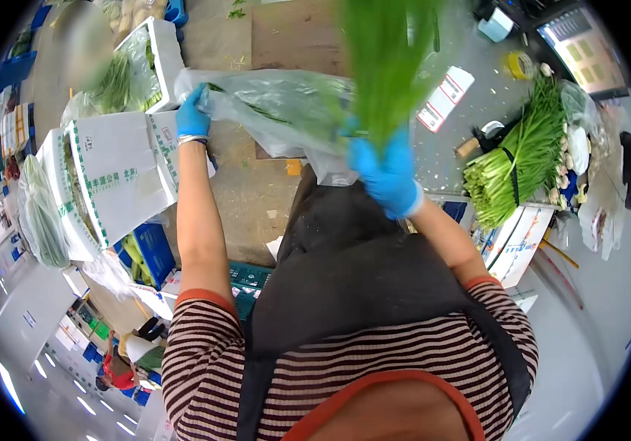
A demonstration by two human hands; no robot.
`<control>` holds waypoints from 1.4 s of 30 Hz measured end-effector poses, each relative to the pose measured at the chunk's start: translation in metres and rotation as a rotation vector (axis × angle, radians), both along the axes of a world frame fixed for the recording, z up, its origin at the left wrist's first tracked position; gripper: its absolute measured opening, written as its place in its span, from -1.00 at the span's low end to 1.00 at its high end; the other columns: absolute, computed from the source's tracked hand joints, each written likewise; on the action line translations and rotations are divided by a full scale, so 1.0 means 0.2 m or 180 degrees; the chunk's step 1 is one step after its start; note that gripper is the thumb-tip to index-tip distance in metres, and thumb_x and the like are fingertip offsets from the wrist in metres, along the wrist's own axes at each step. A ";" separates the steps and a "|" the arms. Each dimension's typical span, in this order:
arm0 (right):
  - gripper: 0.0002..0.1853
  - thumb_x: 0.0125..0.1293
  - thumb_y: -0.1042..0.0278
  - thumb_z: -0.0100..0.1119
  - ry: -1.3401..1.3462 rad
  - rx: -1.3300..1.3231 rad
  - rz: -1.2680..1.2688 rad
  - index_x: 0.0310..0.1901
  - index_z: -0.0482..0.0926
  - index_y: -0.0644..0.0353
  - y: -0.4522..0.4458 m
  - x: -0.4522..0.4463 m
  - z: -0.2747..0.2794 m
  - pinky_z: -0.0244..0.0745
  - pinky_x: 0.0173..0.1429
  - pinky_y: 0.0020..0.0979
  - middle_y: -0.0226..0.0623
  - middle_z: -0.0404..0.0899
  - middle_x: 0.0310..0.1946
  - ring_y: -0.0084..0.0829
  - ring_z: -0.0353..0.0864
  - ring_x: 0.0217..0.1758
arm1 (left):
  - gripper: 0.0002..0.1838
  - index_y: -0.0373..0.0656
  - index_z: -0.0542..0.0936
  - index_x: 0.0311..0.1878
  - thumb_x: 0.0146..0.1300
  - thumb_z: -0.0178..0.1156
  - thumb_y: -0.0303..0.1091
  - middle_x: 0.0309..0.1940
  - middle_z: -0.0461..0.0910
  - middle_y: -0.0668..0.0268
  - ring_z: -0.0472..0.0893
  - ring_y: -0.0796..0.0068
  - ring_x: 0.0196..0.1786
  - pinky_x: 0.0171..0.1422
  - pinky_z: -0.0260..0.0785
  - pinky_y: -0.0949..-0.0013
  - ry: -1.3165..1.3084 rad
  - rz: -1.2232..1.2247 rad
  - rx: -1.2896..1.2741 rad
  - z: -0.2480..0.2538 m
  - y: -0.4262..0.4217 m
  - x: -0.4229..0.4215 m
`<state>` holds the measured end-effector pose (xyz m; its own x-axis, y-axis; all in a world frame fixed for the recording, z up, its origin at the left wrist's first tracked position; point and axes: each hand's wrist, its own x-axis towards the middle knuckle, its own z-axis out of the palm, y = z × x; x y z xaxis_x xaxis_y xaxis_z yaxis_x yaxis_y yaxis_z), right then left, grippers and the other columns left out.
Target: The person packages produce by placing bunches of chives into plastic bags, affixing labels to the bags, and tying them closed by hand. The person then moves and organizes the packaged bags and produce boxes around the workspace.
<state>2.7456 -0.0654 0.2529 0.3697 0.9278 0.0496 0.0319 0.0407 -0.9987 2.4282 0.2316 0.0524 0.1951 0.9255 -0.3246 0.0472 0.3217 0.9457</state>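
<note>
My left hand (193, 117), in a blue glove, is closed on one end of a clear plastic bag (268, 121). A few green leaves show through the bag, which stretches across towards my other hand. My right hand (387, 176), also blue-gloved, grips the lower end of a bunch of garlic chives (389, 66). The leaves point away from me and are smeared by motion. The bag's right end lies against or just beside my right hand; the exact contact is hidden. On the right lies a larger bundle of garlic chives (510, 165) tied with a black band.
White foam boxes (117, 173) with greens stand at left, and a blue crate (146, 253) sits below them. Printed labels (445, 99), yellow tape (520, 65) and a screen (583, 48) are at right. Another person (119, 367) is far off at lower left.
</note>
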 end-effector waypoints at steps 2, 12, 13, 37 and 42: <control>-0.37 0.23 0.47 0.06 -0.1029 0.0417 0.0373 0.36 0.21 0.27 0.26 -0.20 -0.15 0.49 0.06 -0.14 0.08 0.51 0.06 -0.01 0.60 -0.02 | -0.56 -0.21 0.53 0.14 0.29 0.19 -0.15 -0.25 0.58 0.31 0.54 0.48 -0.28 -0.19 0.36 0.46 -0.1243 -0.0620 -0.0879 0.12 0.03 -0.04; -0.53 0.43 0.34 -0.24 -0.2176 -0.1200 0.1642 0.34 0.31 0.18 0.45 -0.26 -1.43 0.33 0.27 -0.11 0.06 0.44 0.19 0.06 0.49 0.15 | -0.90 0.05 0.55 -0.12 0.38 0.12 -0.23 -0.50 0.38 0.54 0.36 0.64 -0.50 -0.41 0.19 0.47 -0.1287 0.0443 -0.0834 0.29 -0.20 -0.12; -0.59 0.43 0.35 -0.26 -0.2426 -0.1618 0.1735 0.23 0.41 0.21 0.42 -0.17 -1.30 0.37 0.22 -0.11 0.06 0.49 0.13 0.03 0.51 0.13 | -0.85 0.02 0.56 -0.04 0.37 0.14 -0.25 -0.53 0.33 0.57 0.32 0.68 -0.53 -0.43 0.17 0.51 -0.1229 0.0452 -0.0901 0.31 -0.19 -0.11; -0.48 0.25 0.36 0.15 -0.2301 -0.1068 0.1600 0.26 0.35 0.19 -0.02 -0.13 -0.60 0.47 0.05 -0.10 0.05 0.50 -0.04 0.03 0.53 -0.04 | -0.48 -0.46 0.49 0.13 0.27 0.26 -0.21 0.09 0.53 0.14 0.48 0.40 0.09 0.25 0.28 0.36 0.0912 0.1157 0.0160 0.37 -0.77 -0.16; -0.50 0.28 0.38 0.09 -0.2809 -0.0460 0.1754 0.27 0.36 0.19 0.03 -0.20 -0.92 0.46 0.10 -0.09 0.02 0.51 0.03 0.04 0.54 0.03 | -0.73 -0.33 0.57 -0.06 0.31 0.20 -0.32 -0.23 0.59 0.16 0.53 0.43 -0.15 0.02 0.41 0.33 0.0858 0.0751 -0.0149 0.17 -0.97 -0.26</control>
